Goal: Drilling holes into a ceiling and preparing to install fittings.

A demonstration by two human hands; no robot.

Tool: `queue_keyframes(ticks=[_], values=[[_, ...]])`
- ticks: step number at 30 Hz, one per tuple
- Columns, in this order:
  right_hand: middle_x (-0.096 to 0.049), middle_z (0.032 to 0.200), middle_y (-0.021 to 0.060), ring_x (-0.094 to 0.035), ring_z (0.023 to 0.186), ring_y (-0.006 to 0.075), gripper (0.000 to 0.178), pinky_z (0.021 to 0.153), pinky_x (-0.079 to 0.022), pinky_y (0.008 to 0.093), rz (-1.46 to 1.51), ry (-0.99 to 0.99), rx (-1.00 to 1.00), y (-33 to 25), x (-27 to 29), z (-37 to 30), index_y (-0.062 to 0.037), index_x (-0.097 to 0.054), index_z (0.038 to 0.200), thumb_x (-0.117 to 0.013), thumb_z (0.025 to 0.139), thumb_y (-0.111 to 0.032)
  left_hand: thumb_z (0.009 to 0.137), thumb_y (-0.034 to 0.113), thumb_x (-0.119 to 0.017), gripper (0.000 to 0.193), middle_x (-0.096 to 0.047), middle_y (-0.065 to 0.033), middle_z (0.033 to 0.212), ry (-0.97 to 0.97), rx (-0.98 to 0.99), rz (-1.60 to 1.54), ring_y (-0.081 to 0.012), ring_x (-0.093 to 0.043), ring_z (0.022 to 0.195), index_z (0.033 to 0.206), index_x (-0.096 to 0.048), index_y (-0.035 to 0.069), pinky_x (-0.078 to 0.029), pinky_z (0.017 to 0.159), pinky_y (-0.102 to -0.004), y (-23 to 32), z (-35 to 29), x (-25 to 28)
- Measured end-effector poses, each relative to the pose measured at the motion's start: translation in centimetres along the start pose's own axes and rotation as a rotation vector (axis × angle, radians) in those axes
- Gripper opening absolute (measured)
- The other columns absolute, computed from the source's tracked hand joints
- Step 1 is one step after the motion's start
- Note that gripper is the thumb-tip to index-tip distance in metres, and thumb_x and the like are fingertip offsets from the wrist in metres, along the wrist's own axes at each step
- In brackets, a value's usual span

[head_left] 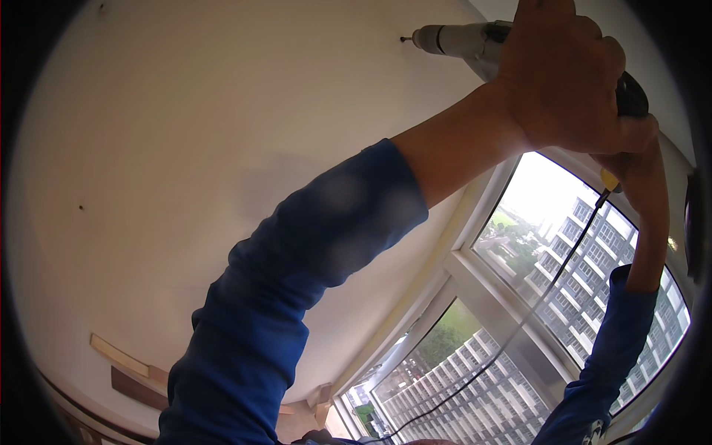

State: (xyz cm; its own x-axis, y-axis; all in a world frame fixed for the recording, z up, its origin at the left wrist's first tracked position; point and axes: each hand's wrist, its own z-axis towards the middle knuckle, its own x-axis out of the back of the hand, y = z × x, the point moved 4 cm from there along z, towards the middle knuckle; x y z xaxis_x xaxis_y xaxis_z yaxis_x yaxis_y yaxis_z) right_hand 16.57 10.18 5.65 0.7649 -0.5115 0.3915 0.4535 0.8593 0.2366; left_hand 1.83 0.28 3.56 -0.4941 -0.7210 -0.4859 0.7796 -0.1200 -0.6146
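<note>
A corded power drill (475,46) with a grey body is raised high at the upper right. Its thin bit meets a dark spot on the pale wall (245,104); how deep the tip sits, I cannot tell. My left hand (560,78) is closed around the drill's body, hiding much of it. Just below and behind, my right hand (630,152) is wrapped round the handle, its fingers partly hidden by the left hand. From beside the right hand, past a yellow piece (609,179) at the handle's base, a black cord (552,285) hangs down.
Small dark holes show in the wall, one at the left (81,208) and another at the top left. A framed window (512,311) stands at the right, with tall buildings outside. Wooden strips (122,356) appear at the lower left.
</note>
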Motion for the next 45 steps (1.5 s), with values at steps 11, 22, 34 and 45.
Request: queue_keyframes(ticks=[11, 22, 34, 45], values=[[-0.068, 0.098, 0.0126, -0.069, 0.086, 0.0224, 0.065, 0.077, -0.055, 0.0345, 0.033, -0.01, -0.106, 2.4, -1.1, 0.3, 0.0005, -0.055, 0.123, -0.084, 0.071, -0.026, 0.085, 0.045, -0.065, 0.048, -0.059, -0.0136, 0.06, -0.021, -0.003, 0.068, -0.0252, -0.049, 0.064, 0.067, -0.063, 0.0, -0.039, 0.062, -0.0413, 0.1, 0.6, 0.0], [-0.068, 0.099, 0.0139, -0.068, 0.085, 0.0218, 0.06, 0.076, -0.054, 0.0346, 0.081, -0.001, -0.105, 0.6, -1.2, -0.8, 0.0019, -0.057, 0.121, -0.085, 0.073, -0.022, 0.084, 0.043, -0.065, 0.046, -0.059, -0.0136, 0.059, -0.092, -0.014, -0.037, -0.0246, -0.048, 0.063, 0.066, -0.063, 0.001, -0.037, 0.061, -0.0397, 0.6, 0.0, 1.5], [-0.071, 0.1, 0.0142, -0.071, 0.088, 0.0246, 0.052, 0.079, -0.055, 0.0351, 0.041, -0.047, 0.041, 0.8, -0.6, 0.8, 0.001, -0.06, 0.121, -0.082, 0.079, -0.02, 0.086, 0.045, -0.063, 0.046, -0.059, -0.0129, 0.061, -0.063, 0.021, 0.094, -0.0245, -0.049, 0.064, 0.066, -0.062, 0.003, -0.037, 0.062, -0.0408, -0.4, 0.2, -1.0], [-0.069, 0.09, 0.0105, -0.068, 0.078, 0.019, 0.055, 0.072, -0.054, 0.0327, 0.144, -0.029, -0.118, 0.8, -1.9, -1.0, 0.0008, -0.059, 0.115, -0.084, 0.073, -0.024, 0.086, 0.044, -0.064, 0.049, -0.061, -0.0154, 0.063, -0.17, 0.006, -0.059, -0.0262, -0.051, 0.067, 0.072, -0.067, -0.002, -0.039, 0.065, -0.0412, 0.8, 0.0, 1.3]])
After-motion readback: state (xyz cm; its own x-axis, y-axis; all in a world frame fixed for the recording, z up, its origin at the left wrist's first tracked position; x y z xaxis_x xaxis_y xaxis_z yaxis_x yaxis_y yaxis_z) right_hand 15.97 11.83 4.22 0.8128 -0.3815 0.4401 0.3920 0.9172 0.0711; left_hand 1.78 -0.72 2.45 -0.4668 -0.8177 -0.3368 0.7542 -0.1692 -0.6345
